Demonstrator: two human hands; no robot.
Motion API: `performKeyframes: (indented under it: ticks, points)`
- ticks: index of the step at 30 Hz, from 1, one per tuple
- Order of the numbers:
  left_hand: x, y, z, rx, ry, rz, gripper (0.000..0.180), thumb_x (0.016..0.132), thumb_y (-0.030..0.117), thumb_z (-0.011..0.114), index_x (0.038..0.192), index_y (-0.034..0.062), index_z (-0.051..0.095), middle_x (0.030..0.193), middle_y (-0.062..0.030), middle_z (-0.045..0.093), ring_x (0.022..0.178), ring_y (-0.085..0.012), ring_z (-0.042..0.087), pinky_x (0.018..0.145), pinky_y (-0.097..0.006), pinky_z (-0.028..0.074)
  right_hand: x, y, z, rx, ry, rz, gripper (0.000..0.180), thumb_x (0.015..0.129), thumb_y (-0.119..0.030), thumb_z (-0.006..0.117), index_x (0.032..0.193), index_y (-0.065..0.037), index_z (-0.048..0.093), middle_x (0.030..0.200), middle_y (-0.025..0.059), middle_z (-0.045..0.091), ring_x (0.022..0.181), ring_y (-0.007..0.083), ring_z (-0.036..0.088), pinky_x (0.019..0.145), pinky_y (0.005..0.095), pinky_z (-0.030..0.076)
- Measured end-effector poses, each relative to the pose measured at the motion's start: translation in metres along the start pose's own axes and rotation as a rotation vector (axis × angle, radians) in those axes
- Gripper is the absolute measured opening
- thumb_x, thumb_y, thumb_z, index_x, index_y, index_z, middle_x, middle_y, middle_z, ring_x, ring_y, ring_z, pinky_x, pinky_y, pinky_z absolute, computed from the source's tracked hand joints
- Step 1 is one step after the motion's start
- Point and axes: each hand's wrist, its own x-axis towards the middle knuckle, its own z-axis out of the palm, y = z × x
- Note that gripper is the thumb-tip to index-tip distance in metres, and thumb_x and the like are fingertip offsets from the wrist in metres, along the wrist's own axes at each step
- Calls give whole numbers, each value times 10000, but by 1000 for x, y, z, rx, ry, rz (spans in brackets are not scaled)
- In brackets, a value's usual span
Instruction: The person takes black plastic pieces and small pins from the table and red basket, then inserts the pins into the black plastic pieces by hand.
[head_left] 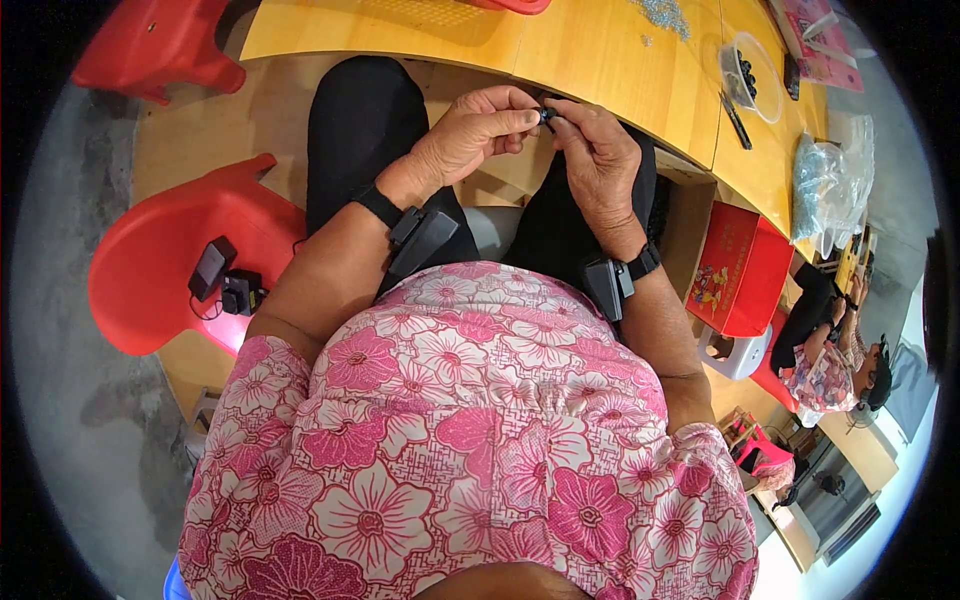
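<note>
Over my lap, just in front of the table edge, my left hand point(488, 126) and my right hand point(600, 162) meet fingertip to fingertip. Both pinch a small, shiny black piece point(546, 116) between thumb and forefinger. Its kind is too small to make out, and the fingers cover part of it. On the table to the right stands a clear round tub point(769, 103) with several small black pieces point(746, 76) in it. A slim black pen-like tool point(736, 121) lies beside the tub.
The yellow table point(600, 70) bears a scatter of pale beads point(663, 14) and a plastic bag of light-blue beads point(815, 185). A red box point(738, 268) stands by my right knee. At left, a red chair point(150, 260) holds small black devices point(240, 292). Other people sit far right.
</note>
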Motion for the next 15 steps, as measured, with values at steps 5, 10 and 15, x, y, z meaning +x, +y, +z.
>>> performKeyframes:
  ticks: [5,10,15]
  points:
    - [1,1,-1,-4,3,-7,126,902,178,621,977,78,641,832,35,592,698,-34,507,681,-180,457,0,1,0,-7,-28,-14,160,811,-32,681,969,-12,681,764,64,632,651,101,598,582,219,479]
    - [1,-1,-3,-17,1,-9,142,918,176,597,994,58,615,832,12,587,733,-61,525,678,-193,455,-1,9,2,297,-29,174,138,844,-50,657,968,7,676,783,41,633,663,90,583,627,226,491]
    - [1,-2,-3,-47,14,-17,139,897,175,630,994,76,635,830,35,591,705,-43,513,683,-183,466,2,16,2,800,-33,432,133,894,-56,593,987,21,650,826,46,637,647,97,567,677,260,526]
